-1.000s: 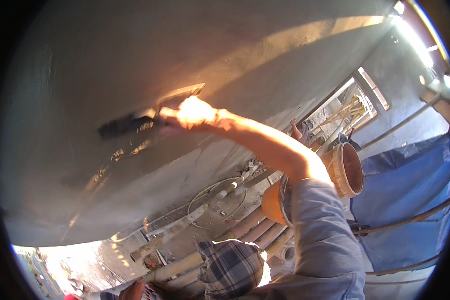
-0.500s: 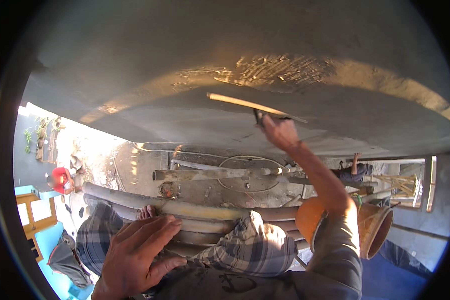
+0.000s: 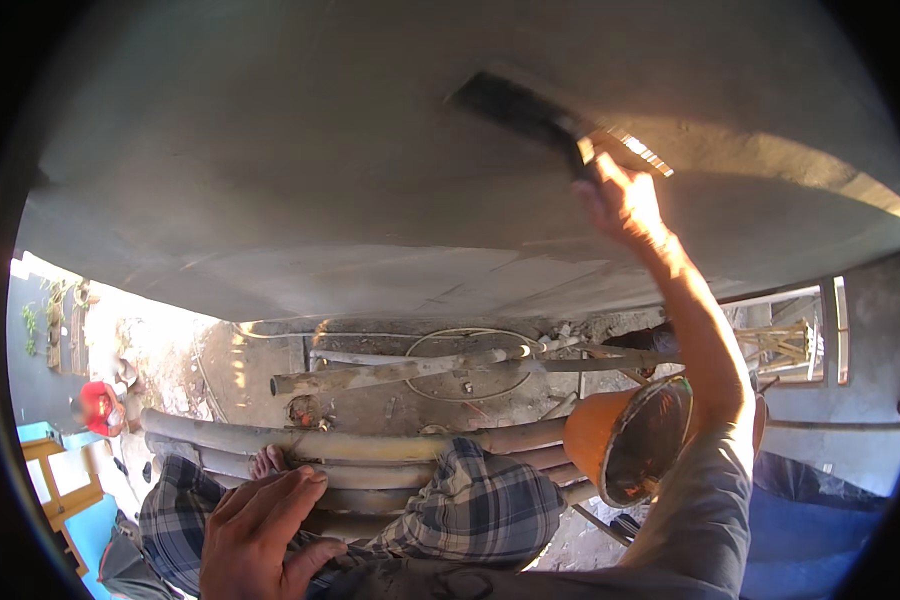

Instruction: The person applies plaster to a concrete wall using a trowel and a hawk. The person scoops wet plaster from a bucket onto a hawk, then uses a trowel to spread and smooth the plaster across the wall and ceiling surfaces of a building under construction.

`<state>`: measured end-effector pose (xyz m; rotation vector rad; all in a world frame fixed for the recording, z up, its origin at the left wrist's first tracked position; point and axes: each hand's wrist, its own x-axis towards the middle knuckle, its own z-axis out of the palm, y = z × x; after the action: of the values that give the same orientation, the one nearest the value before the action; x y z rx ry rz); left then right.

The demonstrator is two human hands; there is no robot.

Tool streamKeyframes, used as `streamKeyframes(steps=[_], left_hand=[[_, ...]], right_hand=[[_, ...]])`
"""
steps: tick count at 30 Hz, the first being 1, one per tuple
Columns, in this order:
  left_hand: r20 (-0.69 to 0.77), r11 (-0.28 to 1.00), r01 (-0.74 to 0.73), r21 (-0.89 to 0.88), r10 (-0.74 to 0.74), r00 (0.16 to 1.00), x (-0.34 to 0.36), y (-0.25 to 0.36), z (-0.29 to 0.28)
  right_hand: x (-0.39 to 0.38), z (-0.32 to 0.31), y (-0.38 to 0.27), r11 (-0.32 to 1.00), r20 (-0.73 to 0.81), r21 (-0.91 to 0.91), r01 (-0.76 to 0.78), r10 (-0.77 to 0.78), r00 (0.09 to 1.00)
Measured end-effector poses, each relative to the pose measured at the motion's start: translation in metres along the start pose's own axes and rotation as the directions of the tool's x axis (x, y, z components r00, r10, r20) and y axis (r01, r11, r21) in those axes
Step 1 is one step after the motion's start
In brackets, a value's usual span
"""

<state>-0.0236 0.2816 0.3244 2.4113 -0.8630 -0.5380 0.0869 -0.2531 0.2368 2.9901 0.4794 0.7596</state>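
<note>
My right hand [image 3: 625,205] is raised to the grey plastered wall [image 3: 300,160], its fingers wrapped round the handle of a plastering trowel [image 3: 515,108]. The trowel's long dark blade lies tilted against or very close to the wall, slightly blurred; sunlight catches its end nearest my wrist. Low on the left, my left hand [image 3: 260,535] holds nothing. Its fingers are stretched out, thumb apart, over my checked shorts [image 3: 490,505]. Under my right forearm sits an orange bucket [image 3: 595,435], its mouth tipped toward me and its inside dirty.
Bamboo poles [image 3: 320,445] form the platform under my bare foot [image 3: 268,460]. Far below, more poles [image 3: 370,375] and a looped hose [image 3: 440,340] lie on the ground. A person in red [image 3: 98,408] is at the far left. Blue sheeting [image 3: 810,530] lies at the lower right.
My right hand has carried the trowel up and to the right, turning its blade from edge-on to flat. The rough, sunlit plaster patch no longer shows. My left hand stays over my lap.
</note>
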Motion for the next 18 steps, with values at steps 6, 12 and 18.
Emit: streamKeyframes(steps=[6, 12, 18], left_hand=[[0.006, 0.999, -0.054, -0.005, 0.054, 0.999, 0.023, -0.003, 0.008], [-0.010, 0.999, -0.019, -0.050, 0.018, 1.000, 0.024, 0.002, 0.004], [-0.036, 0.999, 0.048, -0.023, -0.049, 0.998, 0.028, -0.003, 0.011]], right_hand=[[0.028, -0.148, 0.048, 0.987, -0.194, -0.104, -0.122, 0.100, 0.976], [0.042, -0.122, 0.010, 0.941, -0.280, 0.026, -0.337, 0.330, 0.901], [0.066, -0.061, -0.011, 0.970, -0.129, 0.164, -0.180, 0.202, 0.971]])
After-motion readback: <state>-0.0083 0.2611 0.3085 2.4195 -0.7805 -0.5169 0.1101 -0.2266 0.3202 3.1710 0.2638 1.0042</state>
